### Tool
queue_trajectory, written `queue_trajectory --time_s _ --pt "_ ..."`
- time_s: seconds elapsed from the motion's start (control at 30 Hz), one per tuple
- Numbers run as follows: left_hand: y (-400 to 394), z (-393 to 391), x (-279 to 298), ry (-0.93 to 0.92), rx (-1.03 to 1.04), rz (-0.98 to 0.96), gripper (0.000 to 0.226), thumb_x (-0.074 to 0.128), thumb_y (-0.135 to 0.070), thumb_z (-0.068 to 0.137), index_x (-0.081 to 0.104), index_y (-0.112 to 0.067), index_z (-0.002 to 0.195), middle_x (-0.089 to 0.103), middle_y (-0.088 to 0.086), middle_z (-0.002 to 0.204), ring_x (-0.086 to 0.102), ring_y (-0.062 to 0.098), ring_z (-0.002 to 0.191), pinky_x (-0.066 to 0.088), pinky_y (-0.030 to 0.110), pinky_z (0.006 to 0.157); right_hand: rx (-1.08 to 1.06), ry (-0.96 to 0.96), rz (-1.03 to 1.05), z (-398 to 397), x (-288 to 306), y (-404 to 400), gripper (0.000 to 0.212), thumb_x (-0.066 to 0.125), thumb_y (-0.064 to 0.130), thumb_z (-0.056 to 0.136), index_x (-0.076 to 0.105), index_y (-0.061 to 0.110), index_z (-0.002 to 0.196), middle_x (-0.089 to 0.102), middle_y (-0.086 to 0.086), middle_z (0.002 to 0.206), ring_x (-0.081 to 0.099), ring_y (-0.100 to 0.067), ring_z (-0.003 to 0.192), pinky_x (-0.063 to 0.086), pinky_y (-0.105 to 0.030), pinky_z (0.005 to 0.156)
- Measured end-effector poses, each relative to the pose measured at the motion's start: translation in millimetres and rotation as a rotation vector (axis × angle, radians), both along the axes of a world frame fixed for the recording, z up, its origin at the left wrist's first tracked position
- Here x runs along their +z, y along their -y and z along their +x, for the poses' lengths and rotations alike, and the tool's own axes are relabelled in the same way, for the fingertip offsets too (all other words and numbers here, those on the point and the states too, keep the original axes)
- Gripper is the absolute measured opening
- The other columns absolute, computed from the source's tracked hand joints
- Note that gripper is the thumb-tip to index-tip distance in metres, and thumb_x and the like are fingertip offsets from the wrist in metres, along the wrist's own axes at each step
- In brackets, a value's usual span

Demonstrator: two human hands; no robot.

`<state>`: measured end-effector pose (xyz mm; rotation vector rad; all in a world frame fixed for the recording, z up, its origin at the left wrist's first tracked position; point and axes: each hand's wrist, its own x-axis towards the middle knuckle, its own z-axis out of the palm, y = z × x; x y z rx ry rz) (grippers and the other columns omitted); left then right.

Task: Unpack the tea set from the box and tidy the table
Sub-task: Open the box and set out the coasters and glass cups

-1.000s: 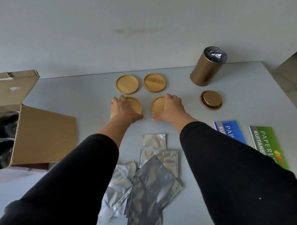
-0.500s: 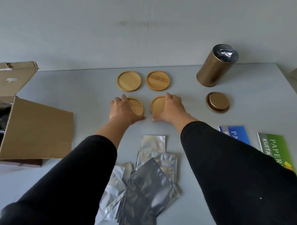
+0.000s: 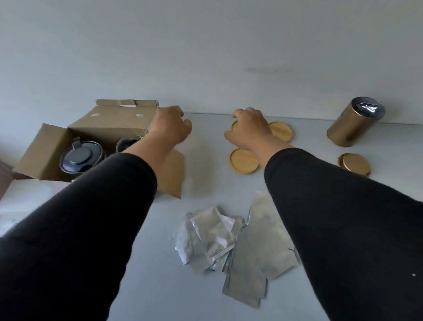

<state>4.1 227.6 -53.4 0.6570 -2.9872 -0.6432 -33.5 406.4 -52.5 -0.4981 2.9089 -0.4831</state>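
An open cardboard box (image 3: 112, 126) lies at the table's back left. Inside it I see a glass teapot with a dark lid (image 3: 80, 158) and a glass cup (image 3: 128, 142). My left hand (image 3: 171, 128) hovers over the box's right edge, fingers curled, holding nothing. My right hand (image 3: 250, 129) hangs in the air above the wooden coasters, fingers loosely apart and empty. One coaster (image 3: 244, 160) lies fully in sight, another (image 3: 280, 131) shows behind the hand, and the rest are covered by my hand and arm.
A gold tea canister (image 3: 352, 126) stands open at the back right, its gold lid (image 3: 355, 164) lying in front of it. Several silver foil pouches (image 3: 233, 244) are heaped near the front middle. White paper (image 3: 25, 195) lies left of the box.
Both hands have lifted off the two near coasters and swung left, the left hand reaching the box. My view turned left, so the box's inside now shows and the booklets are gone.
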Motion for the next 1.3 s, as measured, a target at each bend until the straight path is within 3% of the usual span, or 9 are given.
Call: queue_trajectory --time_s 0.13,0.27,0.43,0.53,0.6,0.7,0.8,1.1,1.3 --pt "66.0 30.3 28.3 -0.053 0.037 -0.068 0.028 0.046 -0.017 0.09 0.068 -0.003 0.1 0.067 0.015 0.1 0.06 0.031 0.096 0.051 0.036 0.083 0.082 -0.001 -0.055 36.0 17.6 62.0 0.045 0.057 0.028 0.088 0.053 0.014 0.13 0.047 -0.009 0.134 0.042 -0.027 0.128 0.038 -0.034 0.101" --pt "127.2 53.9 30.1 0.019 0.048 -0.114 0.027 0.048 -0.018 0.09 0.069 -0.002 0.099 0.066 0.016 0.103 0.059 0.028 0.088 0.051 0.034 0.076 0.102 0.049 -0.091 73.0 17.2 117.2 0.03 0.057 0.021 0.088 0.065 0.015 0.115 0.056 -0.006 0.126 0.052 -0.025 0.118 0.039 -0.026 0.085" --pt "169.4 67.7 16.5 0.137 -0.049 -0.134 0.028 0.054 -0.025 0.089 0.07 -0.003 0.095 0.067 0.013 0.099 0.054 0.024 0.081 0.052 0.033 0.066 0.078 0.084 -0.083 101.8 3.0 172.4 0.018 0.058 0.021 0.089 0.071 0.019 0.101 0.061 -0.007 0.118 0.055 -0.027 0.111 0.045 -0.032 0.092" --pt "180.4 68.6 1.8 0.19 -0.087 -0.13 0.033 0.053 -0.028 0.091 0.068 -0.001 0.1 0.063 0.013 0.098 0.052 0.023 0.078 0.04 0.027 0.052 0.05 0.093 -0.035 109.0 -8.1 193.4 0.018 0.058 0.022 0.089 0.071 0.019 0.102 0.058 -0.007 0.116 0.056 -0.027 0.108 0.048 -0.036 0.094" --pt "182.0 65.3 -9.3 0.211 -0.098 -0.118 0.038 0.053 -0.032 0.091 0.065 0.003 0.101 0.058 0.012 0.088 0.051 0.024 0.078 0.041 0.03 0.06 0.035 0.084 0.033 110.7 -15.8 202.1 0.02 0.057 0.023 0.089 0.071 0.019 0.103 0.056 -0.008 0.117 0.055 -0.028 0.109 0.049 -0.04 0.093" --pt "179.3 58.9 -22.7 0.234 -0.07 -0.147 0.042 0.054 -0.041 0.09 0.062 -0.003 0.104 0.06 0.014 0.104 0.057 0.03 0.096 0.048 0.039 0.083 0.028 0.052 0.148 109.8 -26.8 209.2 0.025 0.056 0.023 0.09 0.066 0.016 0.113 0.051 -0.008 0.123 0.049 -0.028 0.114 0.047 -0.04 0.094" --pt "178.8 53.2 -31.7 0.253 -0.084 -0.211 0.036 0.055 -0.044 0.089 0.06 -0.009 0.096 0.06 0.013 0.112 0.052 0.031 0.113 0.035 0.048 0.101 0.003 -0.004 0.182 108.6 -34.8 212.6 0.027 0.056 0.022 0.091 0.064 0.014 0.117 0.047 -0.009 0.126 0.045 -0.027 0.116 0.043 -0.036 0.09" --pt "185.5 42.6 -47.6 0.272 -0.062 -0.16 0.036 0.058 -0.042 0.085 0.05 -0.013 0.065 0.059 0.009 0.092 0.053 0.03 0.106 0.028 0.051 0.105 -0.104 -0.151 0.123 109.1 -49.7 226.3 0.02 0.056 0.011 0.091 0.068 0.005 0.106 0.056 -0.01 0.113 0.053 -0.026 0.1 0.042 -0.031 0.076" --pt "186.2 38.3 -47.8 0.238 -0.057 -0.143 0.029 0.06 -0.039 0.085 0.056 -0.01 0.085 0.063 0.011 0.103 0.054 0.031 0.108 0.029 0.049 0.105 -0.12 -0.085 0.074 108.9 -40.4 225.9 0.03 0.056 0.007 0.093 0.057 0.0 0.122 0.053 -0.013 0.122 0.052 -0.029 0.11 0.043 -0.032 0.084"
